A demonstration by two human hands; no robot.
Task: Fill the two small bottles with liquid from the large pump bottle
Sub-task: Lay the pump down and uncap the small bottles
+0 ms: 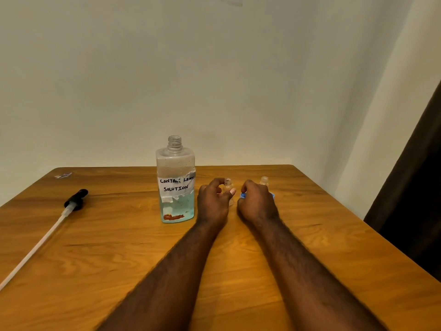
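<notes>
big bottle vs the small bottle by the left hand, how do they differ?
Big bottle is far taller, squarish, with a handwritten paper label and blue liquid low inside; the small bottle is unlabelled and looks empty. The big one stands free; the left hand curls around the small one. Both are clear, upright and uncapped on the table.

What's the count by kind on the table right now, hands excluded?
Large bottles: 1, large bottle, neck open, part full of blue liquid.
Small bottles: 2, left small bottle and right small bottle, both uncapped.
Pump heads with tube: 1, pump, lying on the table.
Blue caps: 1, blue cap, at the right hand.
Total: 5
</notes>
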